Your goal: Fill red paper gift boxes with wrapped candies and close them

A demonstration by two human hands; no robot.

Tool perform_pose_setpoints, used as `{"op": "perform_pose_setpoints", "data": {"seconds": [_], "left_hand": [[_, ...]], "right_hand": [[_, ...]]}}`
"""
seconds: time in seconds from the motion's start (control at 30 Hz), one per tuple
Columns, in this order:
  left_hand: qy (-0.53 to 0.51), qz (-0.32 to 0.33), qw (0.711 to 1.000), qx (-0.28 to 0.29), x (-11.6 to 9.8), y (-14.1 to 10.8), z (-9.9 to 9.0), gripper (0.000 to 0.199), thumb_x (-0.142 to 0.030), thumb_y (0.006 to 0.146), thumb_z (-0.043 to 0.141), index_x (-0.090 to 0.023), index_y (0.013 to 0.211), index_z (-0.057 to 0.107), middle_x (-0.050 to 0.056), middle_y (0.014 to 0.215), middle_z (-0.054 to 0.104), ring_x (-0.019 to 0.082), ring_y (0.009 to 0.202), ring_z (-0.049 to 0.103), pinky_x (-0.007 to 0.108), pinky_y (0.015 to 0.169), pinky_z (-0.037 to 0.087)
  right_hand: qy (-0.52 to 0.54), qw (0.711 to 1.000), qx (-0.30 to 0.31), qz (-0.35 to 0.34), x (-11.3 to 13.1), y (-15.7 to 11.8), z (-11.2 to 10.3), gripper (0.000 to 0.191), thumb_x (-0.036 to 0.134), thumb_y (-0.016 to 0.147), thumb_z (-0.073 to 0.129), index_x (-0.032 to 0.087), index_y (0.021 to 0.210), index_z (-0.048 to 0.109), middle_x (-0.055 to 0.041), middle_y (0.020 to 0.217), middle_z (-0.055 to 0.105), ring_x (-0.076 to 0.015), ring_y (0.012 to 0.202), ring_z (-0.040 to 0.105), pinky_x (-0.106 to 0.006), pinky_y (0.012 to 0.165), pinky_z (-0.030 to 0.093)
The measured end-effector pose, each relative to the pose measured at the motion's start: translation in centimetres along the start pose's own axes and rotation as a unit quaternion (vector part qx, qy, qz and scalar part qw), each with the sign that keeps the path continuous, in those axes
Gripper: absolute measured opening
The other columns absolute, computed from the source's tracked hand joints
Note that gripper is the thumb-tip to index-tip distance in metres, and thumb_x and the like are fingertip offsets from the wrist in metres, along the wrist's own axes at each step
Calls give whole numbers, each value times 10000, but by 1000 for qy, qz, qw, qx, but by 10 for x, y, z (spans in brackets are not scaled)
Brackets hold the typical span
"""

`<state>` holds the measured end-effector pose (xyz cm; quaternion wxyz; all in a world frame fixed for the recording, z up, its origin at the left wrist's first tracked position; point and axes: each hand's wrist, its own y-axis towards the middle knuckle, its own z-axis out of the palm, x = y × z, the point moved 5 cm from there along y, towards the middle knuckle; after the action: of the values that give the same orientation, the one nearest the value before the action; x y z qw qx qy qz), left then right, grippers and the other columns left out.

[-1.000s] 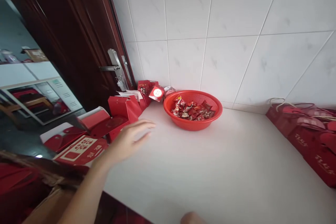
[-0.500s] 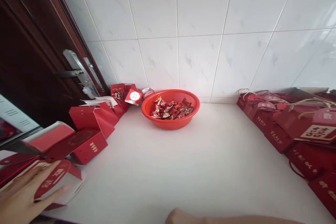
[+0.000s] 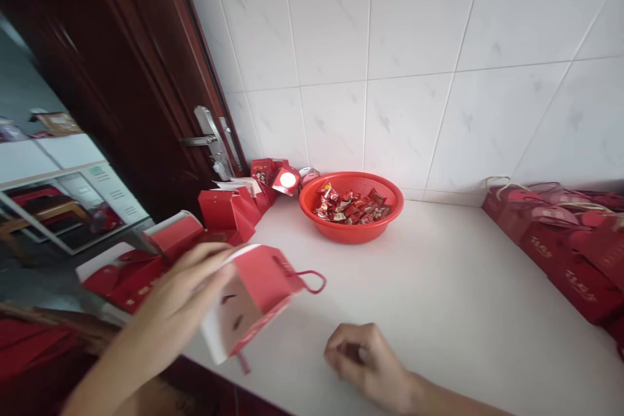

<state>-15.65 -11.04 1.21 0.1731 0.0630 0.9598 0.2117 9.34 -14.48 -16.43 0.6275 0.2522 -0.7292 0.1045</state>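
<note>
My left hand (image 3: 195,279) grips a red and white gift box (image 3: 266,283), lifted and tilted above the white table. The box's white inside faces me, and a red cord loop (image 3: 314,281) sticks out at its right end. My right hand (image 3: 363,361) rests over the table near the front, its fingers curled and thumb and forefinger close together. Whether anything is pinched there I cannot make out. Beyond both hands a red plastic basket (image 3: 351,234) holds several wrapped candies (image 3: 358,206).
Several red boxes (image 3: 227,211) line the table's left edge, back to the wall. On the right stands a row of red gift boxes (image 3: 546,240) with cord handles. White tiles (image 3: 409,123) rise behind the table, and a dark wooden door (image 3: 131,78) with a metal handle is at left.
My left hand has picked up the gift box from the left edge and carried it right. My right hand has come further into view. The camera has turned left.
</note>
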Motion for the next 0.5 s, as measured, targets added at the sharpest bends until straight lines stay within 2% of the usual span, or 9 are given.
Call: {"op": "perform_pose_setpoints", "data": {"seconds": [0.07, 0.17, 0.23, 0.3, 0.37, 0.5], "left_hand": [[-90, 22, 991, 101, -23, 13, 25, 450, -508, 977, 353, -339, 1251, 666, -13, 1265, 636, 203, 1157, 605, 266, 973, 489], [-134, 66, 976, 159, -65, 29, 53, 461, -432, 996, 320, -297, 1218, 700, 31, 1106, 651, 212, 1065, 614, 319, 973, 474], [-130, 101, 967, 195, -93, 36, 71, 449, -377, 1000, 316, -286, 1123, 738, 33, 985, 649, 215, 1017, 611, 331, 948, 476], [-126, 139, 955, 229, -116, 40, 89, 444, -337, 997, 316, -269, 1029, 754, 34, 903, 645, 219, 972, 614, 333, 902, 487], [-133, 176, 941, 257, -133, 43, 106, 409, -285, 978, 342, -257, 1022, 749, 40, 918, 673, 228, 976, 624, 337, 892, 488], [-187, 234, 901, 314, -153, 55, 137, 370, -224, 951, 389, -249, 1125, 715, 40, 1150, 718, 236, 1125, 627, 347, 971, 468]], "right_hand": [[11, 995, -100, 6, 7, 5, -28, 245, 404, 884, 587, 175, 796, 598, 21, 612, 520, -91, 546, 434, -210, 525, 363], [5, 973, -231, -25, 27, 9, -75, 296, 477, 909, 566, 187, 848, 582, 15, 655, 530, -107, 575, 461, -224, 536, 385], [-21, 957, -286, -43, 44, 9, -99, 316, 512, 914, 558, 198, 882, 562, 10, 690, 538, -111, 577, 459, -229, 523, 382], [-59, 947, -310, -62, 62, 7, -111, 316, 524, 911, 558, 210, 919, 529, 8, 736, 549, -111, 579, 462, -235, 527, 394], [-114, 944, -303, -64, 75, 7, -114, 327, 518, 872, 612, 222, 928, 485, 12, 784, 554, -104, 572, 466, -239, 533, 406], [-223, 938, -264, 5, 83, 10, -111, 358, 449, 797, 678, 245, 936, 419, 64, 699, 514, -104, 515, 469, -226, 480, 362]]}}
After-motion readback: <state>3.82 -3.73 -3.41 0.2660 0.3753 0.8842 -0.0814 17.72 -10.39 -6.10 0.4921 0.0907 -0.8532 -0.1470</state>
